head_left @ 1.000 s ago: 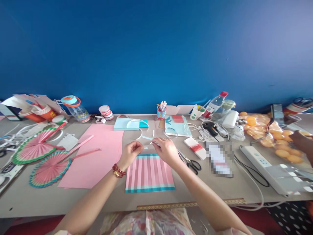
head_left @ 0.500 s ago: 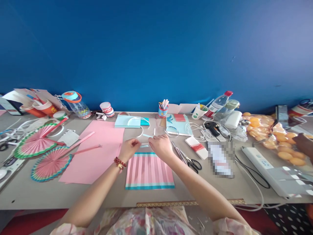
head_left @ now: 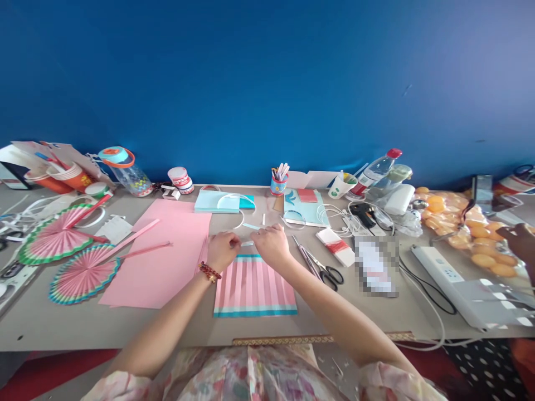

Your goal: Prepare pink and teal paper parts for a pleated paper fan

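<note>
My left hand (head_left: 223, 250), with a beaded red bracelet at the wrist, has its fingertips pinched together just above the pleated sheet. My right hand (head_left: 273, 246) is closed beside it, fingertips at the end of a short pale strip (head_left: 247, 243) that lies in the gap between the hands. Whatever is in my left fingertips is too small to make out. Below both hands, the pink accordion-pleated paper (head_left: 254, 287) with blue bands along its top and bottom edges rests on the table. A light-blue strip (head_left: 251, 226) and a small white strip (head_left: 263, 219) lie beyond the hands.
Pink sheets (head_left: 167, 250) and two folded paper fans (head_left: 86, 273) lie to the left. Scissors (head_left: 330, 274), a white-and-red packet (head_left: 335, 247) and a power strip (head_left: 449, 284) are to the right. Another person's hand (head_left: 518, 242) reaches in at the far right, near bagged orange balls (head_left: 480, 245).
My hands stay close together with slight finger movement; the left fingers have curled more. The pale strip between them shows more clearly. The whole view has shifted slightly.
</note>
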Demonstrator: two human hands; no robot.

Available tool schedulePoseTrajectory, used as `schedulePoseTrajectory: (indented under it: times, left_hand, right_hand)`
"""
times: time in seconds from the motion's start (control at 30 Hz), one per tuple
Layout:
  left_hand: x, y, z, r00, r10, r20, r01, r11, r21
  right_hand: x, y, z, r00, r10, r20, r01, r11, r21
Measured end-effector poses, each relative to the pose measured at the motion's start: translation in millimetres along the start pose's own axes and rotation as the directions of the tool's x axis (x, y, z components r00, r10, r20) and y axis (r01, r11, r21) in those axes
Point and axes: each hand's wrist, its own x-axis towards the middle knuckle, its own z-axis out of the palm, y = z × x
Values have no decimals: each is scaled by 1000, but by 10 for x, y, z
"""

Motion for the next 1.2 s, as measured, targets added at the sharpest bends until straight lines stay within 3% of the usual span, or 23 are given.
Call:
schedulePoseTrajectory:
  times: [0.37,1.2]
  left_hand:
    - [-13,61,-27,1000,2,9,-3,995,100]
    - [-41,48,-20,999,44,3,-44,991,126]
  right_hand:
    - [5,-40,-42,999,-14,37,15,1000,-12]
    - [-11,-69,-45,996,-68,58,72,995,-67]
